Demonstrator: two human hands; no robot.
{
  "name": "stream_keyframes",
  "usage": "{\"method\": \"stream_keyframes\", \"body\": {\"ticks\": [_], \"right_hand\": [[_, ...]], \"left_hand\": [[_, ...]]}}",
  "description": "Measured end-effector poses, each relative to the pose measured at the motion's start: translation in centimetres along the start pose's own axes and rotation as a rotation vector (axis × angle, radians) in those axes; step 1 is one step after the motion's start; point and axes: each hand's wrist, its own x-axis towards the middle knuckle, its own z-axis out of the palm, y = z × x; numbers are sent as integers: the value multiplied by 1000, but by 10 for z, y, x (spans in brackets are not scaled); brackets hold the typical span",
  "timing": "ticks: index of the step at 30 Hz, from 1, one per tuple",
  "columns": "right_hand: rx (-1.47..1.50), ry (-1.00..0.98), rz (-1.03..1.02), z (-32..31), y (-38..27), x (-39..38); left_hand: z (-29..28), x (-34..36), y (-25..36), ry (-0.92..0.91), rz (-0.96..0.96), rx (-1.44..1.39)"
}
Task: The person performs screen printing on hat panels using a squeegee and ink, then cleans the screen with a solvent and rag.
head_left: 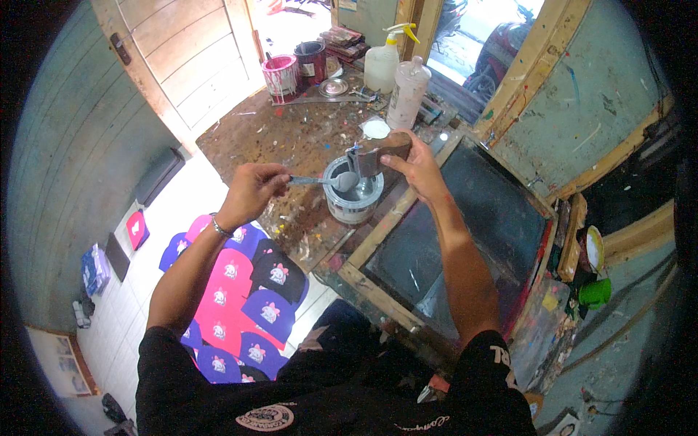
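Observation:
My left hand (256, 189) grips the handle of a spoon (345, 182), whose grey-coated bowl is at the mouth of a round pail (351, 211) of grey, shiny paint on the stained worktop (283, 145). My right hand (411, 163) grips the dark wooden handle of a squeegee (384, 150), its paint-smeared blade held upright over the pail beside the spoon. Just behind them lies a white lid (376, 125). To the right of the pail, a wooden-framed printing screen (465, 240) lies flat beneath my right forearm.
Paint pails (280, 78) and bottles (378, 73) stand along the back. Several pink, purple and black printed fabric panels (225, 296) cover part of the tiled floor (123, 312) at the left. An open door (189, 58) is at the back left. Cans (595, 291) crowd the right wall.

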Motion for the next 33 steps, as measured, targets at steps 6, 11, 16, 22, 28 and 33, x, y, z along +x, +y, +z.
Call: {"method": "stream_keyframes", "body": {"ticks": [6,11,16,22,28,33], "right_hand": [[49,-10,25,-2,-1,-1],[28,5,32,-6,3,-3],[66,-9,59,-9,3,-1],[100,-53,65,-11,3,1],[91,-61,74,-9,-1,0],[121,-60,69,-2,-6,-1]], "left_hand": [[-13,1,-1,27,6,-65],[-17,-1,12,43,-14,-122],[-23,0,15,14,5,-154],[-32,-2,16,8,19,-169],[-33,3,13,7,34,-151],[-29,7,11,13,42,-65]]}}
